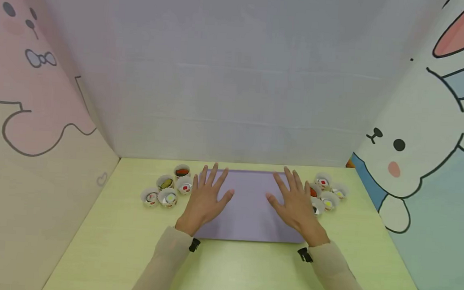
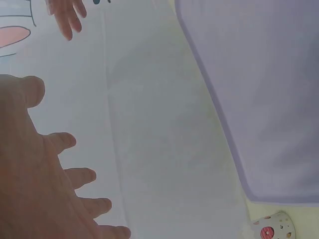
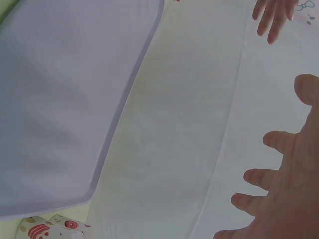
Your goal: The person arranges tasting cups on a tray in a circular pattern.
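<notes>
Both hands hover with spread fingers above a flat lavender tray [image 1: 247, 209] lying on the table. My left hand [image 1: 205, 201] is over the tray's left side, palm down, holding nothing. On the opposite side my right hand [image 1: 295, 204] mirrors it, thumb pointing inward and nothing in its grasp. In the left wrist view the left hand [image 2: 40, 169] shows its fingers extended, apart from the tray [image 2: 259, 99]. The right wrist view shows the right hand [image 3: 284, 174] likewise stretched out, away from the tray [image 3: 65, 99].
Several small patterned paper cups [image 1: 168, 198] with coloured contents stand left of the tray. Another group of such cups [image 1: 329, 200] stands to its right, partly behind the right hand. A pale wall covering [image 1: 239, 96] rises at the table's back, with cartoon-printed panels [image 1: 418, 144] along the sides.
</notes>
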Tool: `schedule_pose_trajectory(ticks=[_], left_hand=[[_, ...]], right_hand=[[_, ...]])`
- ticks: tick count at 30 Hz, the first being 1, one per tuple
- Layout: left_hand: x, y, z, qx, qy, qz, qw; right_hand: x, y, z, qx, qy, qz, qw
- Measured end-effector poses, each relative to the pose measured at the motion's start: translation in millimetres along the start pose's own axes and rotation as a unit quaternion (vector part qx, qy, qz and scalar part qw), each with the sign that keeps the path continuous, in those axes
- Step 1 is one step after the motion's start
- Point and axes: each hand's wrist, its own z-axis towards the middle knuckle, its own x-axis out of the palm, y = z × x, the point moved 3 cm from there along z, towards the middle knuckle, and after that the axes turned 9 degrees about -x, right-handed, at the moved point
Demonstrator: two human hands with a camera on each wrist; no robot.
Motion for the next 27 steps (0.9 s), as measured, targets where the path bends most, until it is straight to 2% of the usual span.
schedule_pose_trajectory(ticks=[6, 11, 14, 20, 27], left_hand=[[2.4, 10.2, -5.2, -0.002, -0.007, -0.020, 0.9998], [6.9, 21.0, -9.5, 0.000, -0.018, -0.040, 0.9990], [11.1, 28.1, -11.6, -0.004, -0.020, -0.060, 0.9980], [18.4, 44.2, -17.3, -0.031, -0.013, -0.112, 0.9931], [26.4, 59.7, -23.4, -0.077, 0.001, -0.187, 0.9794]], right_hand=[[0.2, -6.9, -6.5, 0.000, -0.034, 0.038, 0.999], [1.1, -15.7, -13.3, -0.007, -0.080, 0.061, 0.995], [1.8, -22.4, -18.8, 0.005, -0.101, 0.070, 0.992], [2.2, -32.7, -28.6, 0.033, -0.127, 0.110, 0.985], [3.6, -43.5, -40.6, 0.060, -0.141, 0.149, 0.977]])
